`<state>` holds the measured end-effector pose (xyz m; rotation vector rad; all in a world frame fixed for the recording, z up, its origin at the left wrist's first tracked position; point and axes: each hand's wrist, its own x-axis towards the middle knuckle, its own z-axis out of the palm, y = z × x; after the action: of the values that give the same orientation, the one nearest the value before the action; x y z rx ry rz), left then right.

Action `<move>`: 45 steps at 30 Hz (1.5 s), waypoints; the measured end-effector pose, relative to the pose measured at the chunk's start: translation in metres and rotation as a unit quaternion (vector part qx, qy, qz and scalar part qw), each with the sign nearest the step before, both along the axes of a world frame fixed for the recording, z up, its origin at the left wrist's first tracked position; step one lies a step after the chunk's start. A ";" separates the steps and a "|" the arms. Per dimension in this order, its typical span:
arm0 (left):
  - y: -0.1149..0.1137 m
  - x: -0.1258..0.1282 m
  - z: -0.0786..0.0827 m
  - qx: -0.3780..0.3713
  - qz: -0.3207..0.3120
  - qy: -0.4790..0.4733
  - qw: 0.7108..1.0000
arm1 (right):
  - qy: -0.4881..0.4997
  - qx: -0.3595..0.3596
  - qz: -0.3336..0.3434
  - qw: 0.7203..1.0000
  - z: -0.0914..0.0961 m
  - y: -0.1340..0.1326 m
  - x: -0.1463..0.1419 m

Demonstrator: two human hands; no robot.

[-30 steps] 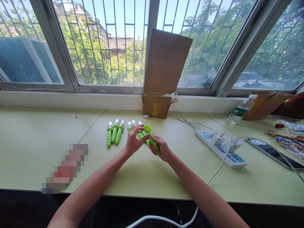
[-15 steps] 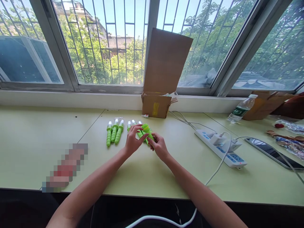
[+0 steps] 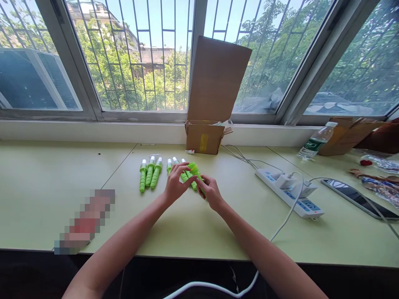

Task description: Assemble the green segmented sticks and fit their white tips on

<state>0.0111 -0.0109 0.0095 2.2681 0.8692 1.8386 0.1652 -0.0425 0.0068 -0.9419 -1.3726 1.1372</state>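
Both hands are on one bright green plastic handle [image 3: 193, 168] with a flared, cup-like upper end, held tilted above the table. My right hand [image 3: 210, 192] is closed round its lower part. At the flared end, the fingers and thumb of my left hand [image 3: 176, 182] are curled against the handle. Several similar ridged green handles, with clear and white tips, lie behind my hands, partly hidden. To the left of them lies a group of three green handles [image 3: 150, 173] with the same tips.
An open cardboard box [image 3: 205, 139] stands by the window, with a small white piece [image 3: 190, 152] before it. Rightward are a white power strip [image 3: 289, 193] with chargers and cables, a phone [image 3: 358, 198] and a water bottle [image 3: 316, 142]. A blurred-out item [image 3: 85, 222] lies at left.
The held green handle and my right hand have shifted slightly to the right. My left hand stays nearly in place at the flared end.
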 end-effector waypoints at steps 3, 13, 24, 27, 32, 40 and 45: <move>0.000 0.000 0.000 -0.001 0.000 0.002 1.000 | 0.022 -0.017 0.016 0.999 -0.001 0.000 0.000; 0.002 0.000 0.001 0.000 0.001 0.000 1.000 | 0.074 -0.075 0.050 0.993 0.002 -0.001 -0.001; 0.005 -0.002 -0.001 -0.006 0.000 -0.009 1.000 | 0.105 -0.120 0.116 0.980 0.006 -0.003 0.002; 0.006 -0.005 -0.001 -0.003 0.008 -0.005 1.000 | 0.077 -0.119 0.110 0.984 0.006 -0.004 0.000; 0.005 -0.008 -0.003 0.007 0.023 -0.008 1.000 | -0.004 -0.061 0.072 0.995 0.000 -0.001 -0.001; 0.003 -0.005 -0.004 0.033 0.034 0.022 0.999 | -0.133 0.072 -0.049 0.987 -0.010 0.005 -0.002; 0.004 -0.005 -0.003 0.032 0.031 0.024 0.999 | -0.107 0.062 -0.050 0.991 -0.013 0.005 -0.004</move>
<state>0.0065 -0.0070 0.0065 2.3587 0.9112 1.8722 0.1609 -0.0380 -0.0062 -1.0521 -1.5316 0.8853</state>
